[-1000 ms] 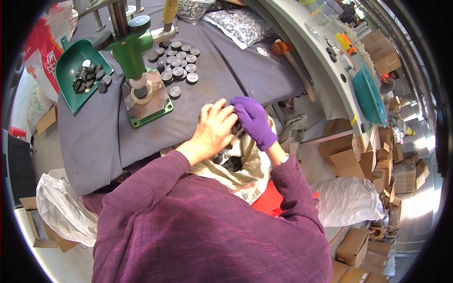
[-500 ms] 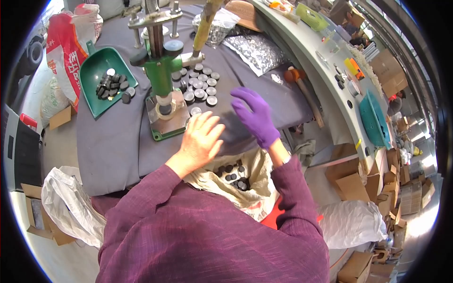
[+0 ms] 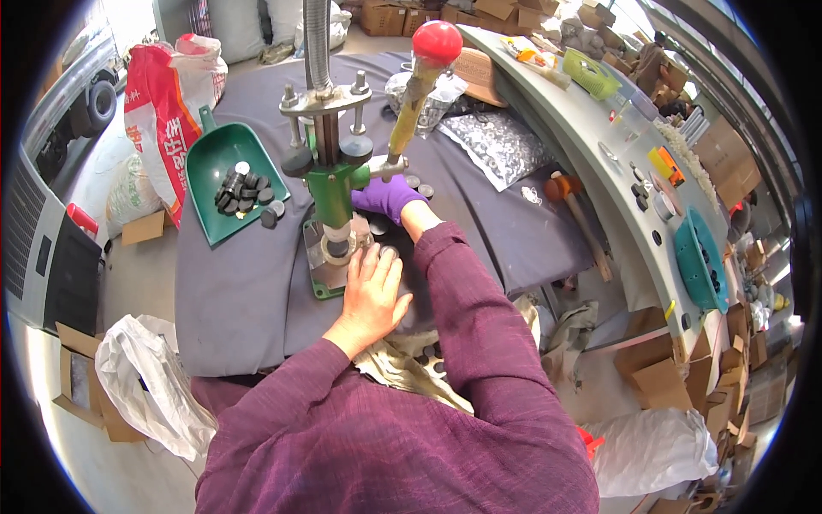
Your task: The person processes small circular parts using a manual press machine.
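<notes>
Swings the gloved right hand (image 3: 390, 201) inward from above the near part of the grey-covered tabletop (image 3: 231, 313), now reaching in behind the yellow-wrapped lever (image 3: 411, 107) of the green press (image 3: 332, 195), among the loose grey-topped discs (image 3: 425, 190). Brings the bare left hand (image 3: 372, 295) to the near right corner of the press base (image 3: 325, 289) — touching or just beside, cannot tell which — with fingertips at the nearest disc. Holds the left palm-down, fingers long and slightly parted, with no grip showing; of the gloved fingers, partly behind the press, cannot tell whether wide, narrow or holding anything.

On the tabletop, to the right of the press: the loose discs, only a few showing around the hands. To the left, in the green dustpan (image 3: 201, 171), a heap of black discs (image 3: 248, 194); at the lap, in the pale sack (image 3: 381, 364), more dark pieces (image 3: 431, 351).

For good handling, as a judgement: keep bare fingertips out from under the ram (image 3: 337, 233), slide discs flat, a few at a time, and avoid knocking the lever with the glove.

Of writing: large printed characters on the red-and-white sack (image 3: 156, 103), left uncopied — no legible label elsewhere.
</notes>
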A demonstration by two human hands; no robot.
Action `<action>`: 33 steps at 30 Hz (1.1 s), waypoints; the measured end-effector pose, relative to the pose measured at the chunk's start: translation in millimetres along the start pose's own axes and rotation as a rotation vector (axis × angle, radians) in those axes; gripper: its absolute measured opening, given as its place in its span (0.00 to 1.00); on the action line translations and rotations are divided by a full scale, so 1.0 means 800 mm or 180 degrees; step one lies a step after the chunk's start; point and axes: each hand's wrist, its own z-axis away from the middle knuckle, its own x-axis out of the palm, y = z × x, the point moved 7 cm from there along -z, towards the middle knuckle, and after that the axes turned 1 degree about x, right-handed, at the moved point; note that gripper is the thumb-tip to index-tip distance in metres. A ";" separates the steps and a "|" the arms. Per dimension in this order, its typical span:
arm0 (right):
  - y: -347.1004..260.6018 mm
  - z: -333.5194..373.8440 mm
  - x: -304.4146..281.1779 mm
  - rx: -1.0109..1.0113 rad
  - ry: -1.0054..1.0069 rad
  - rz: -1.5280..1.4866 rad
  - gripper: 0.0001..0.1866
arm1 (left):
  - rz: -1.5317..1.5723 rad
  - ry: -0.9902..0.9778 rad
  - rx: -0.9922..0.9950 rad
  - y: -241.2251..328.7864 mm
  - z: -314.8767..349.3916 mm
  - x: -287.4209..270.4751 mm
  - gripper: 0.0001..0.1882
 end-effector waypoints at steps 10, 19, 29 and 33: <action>-0.003 0.140 -0.027 -0.0663 0.0559 -0.0090 0.14 | 0.0027 0.0025 -0.0117 0.001 -0.006 0.007 0.37; 0.113 0.144 -0.065 0.0127 0.1275 -0.1290 0.19 | -0.0423 -0.0446 -0.0175 0.008 -0.008 0.022 0.47; 0.069 0.192 -0.026 -0.0604 0.0828 -0.0870 0.19 | -0.0757 -0.1104 -0.0466 0.010 -0.035 0.036 0.47; 0.049 0.244 -0.030 -0.0563 0.0929 -0.1027 0.18 | -0.0609 -0.0964 -0.0258 0.027 -0.030 0.043 0.46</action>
